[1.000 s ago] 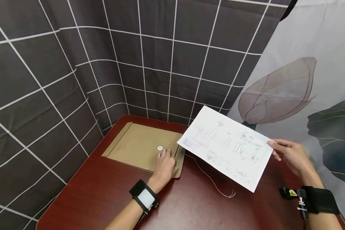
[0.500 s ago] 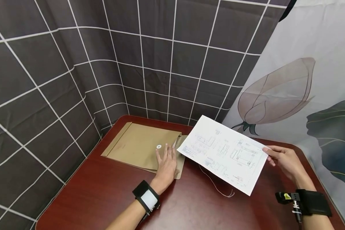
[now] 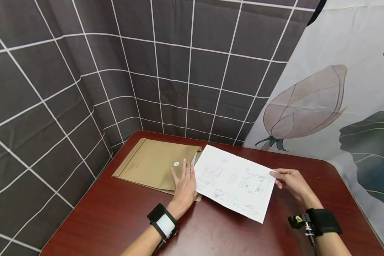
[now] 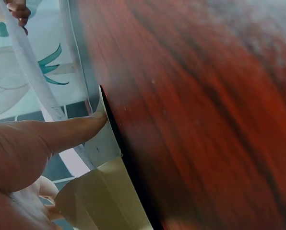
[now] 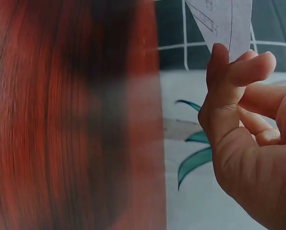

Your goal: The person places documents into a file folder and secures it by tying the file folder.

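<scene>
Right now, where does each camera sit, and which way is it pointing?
Head: on the person's head, facing forward and down at the envelope and paper; left hand, right hand and both forearms show.
Left wrist: worn there, facing the envelope's edge and tabletop; left hand shows close up.
Right wrist: worn there, facing the tabletop and paper; right hand shows.
Shared: head and right wrist both show right hand pinching paper.

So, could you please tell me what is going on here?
At a reddish table, a person's right hand pinches a printed sheet near one corner. The left hand rests on a brown envelope, at its open end. The sheet is tilted, with its opposite end by that opening; I cannot tell whether any of it is inside.
</scene>
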The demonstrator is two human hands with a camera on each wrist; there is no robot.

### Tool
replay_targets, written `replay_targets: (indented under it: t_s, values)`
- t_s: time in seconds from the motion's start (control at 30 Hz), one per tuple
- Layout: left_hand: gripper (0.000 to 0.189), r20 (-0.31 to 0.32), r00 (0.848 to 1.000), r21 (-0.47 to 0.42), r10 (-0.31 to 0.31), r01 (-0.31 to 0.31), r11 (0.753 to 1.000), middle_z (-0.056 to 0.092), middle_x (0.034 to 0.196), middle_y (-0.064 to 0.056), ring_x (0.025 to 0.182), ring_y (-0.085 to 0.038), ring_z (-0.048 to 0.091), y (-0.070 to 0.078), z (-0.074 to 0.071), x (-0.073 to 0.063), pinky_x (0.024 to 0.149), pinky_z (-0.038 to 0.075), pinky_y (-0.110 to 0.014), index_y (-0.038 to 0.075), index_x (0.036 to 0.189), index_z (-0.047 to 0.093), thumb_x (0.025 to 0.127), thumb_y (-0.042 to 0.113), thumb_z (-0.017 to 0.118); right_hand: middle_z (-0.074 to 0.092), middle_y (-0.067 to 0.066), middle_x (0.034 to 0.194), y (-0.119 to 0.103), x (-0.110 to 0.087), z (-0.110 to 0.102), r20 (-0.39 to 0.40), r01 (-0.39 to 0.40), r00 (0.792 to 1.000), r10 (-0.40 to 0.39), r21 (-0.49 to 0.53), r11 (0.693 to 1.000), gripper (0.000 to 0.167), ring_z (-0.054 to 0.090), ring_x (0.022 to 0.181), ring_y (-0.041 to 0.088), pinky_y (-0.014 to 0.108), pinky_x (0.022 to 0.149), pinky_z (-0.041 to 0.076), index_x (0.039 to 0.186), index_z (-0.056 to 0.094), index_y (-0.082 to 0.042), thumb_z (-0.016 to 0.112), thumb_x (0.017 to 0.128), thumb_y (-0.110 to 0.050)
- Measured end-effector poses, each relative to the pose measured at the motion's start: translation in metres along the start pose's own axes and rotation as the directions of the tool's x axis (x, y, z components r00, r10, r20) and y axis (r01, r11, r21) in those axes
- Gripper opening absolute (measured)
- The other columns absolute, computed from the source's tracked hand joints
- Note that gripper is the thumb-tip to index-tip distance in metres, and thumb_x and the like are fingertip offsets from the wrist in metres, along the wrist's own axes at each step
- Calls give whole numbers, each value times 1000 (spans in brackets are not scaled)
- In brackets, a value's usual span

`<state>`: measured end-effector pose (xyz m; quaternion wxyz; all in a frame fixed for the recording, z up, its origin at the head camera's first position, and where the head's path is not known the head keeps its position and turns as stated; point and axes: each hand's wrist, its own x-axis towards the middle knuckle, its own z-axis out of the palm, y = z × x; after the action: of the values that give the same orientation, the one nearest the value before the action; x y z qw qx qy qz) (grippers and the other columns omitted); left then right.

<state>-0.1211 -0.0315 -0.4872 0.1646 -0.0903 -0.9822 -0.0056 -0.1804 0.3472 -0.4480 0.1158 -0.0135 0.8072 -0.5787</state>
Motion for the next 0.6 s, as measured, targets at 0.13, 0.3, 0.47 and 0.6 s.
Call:
replay_targets:
  t_s: [0.13,0.3,0.47,0.6]
  values:
    - [104,-13,1000,-15,11,-12,1000,31,148,-24,143,-35,8,-2,1,-1,100,13,-72,-10,142,32,60,21,88,58,8,78,-2,9,7,37,-5,999,5,-3,1000,48,50,60,12,28,54,44,125,49,15,59,96,-21]
    - [103,-38,999,-17,33,-33,999,32,147,-25,142,-36,10,-4,1,-3,99,13,-73,-11,141,35,59,22,88,61,8,80,-3,20,5,79,-26,997,25,5,1000,44,51,62,13,26,54,43,122,51,17,59,95,-17]
    - [106,-25,999,-26,41,-41,999,31,148,-24,143,-36,9,-5,2,-4,100,11,-73,-10,142,34,59,27,89,62,8,81,-4,28,2,114,-35,993,37,-17,999,45,51,61,13,26,54,43,122,52,16,60,95,-19]
    - [106,-19,999,-33,44,-44,998,30,149,-25,143,-36,8,-6,4,-3,99,11,-73,-11,143,31,62,30,88,62,8,81,-5,33,0,116,-43,992,42,5,999,45,51,61,13,25,54,43,122,52,15,61,94,-19]
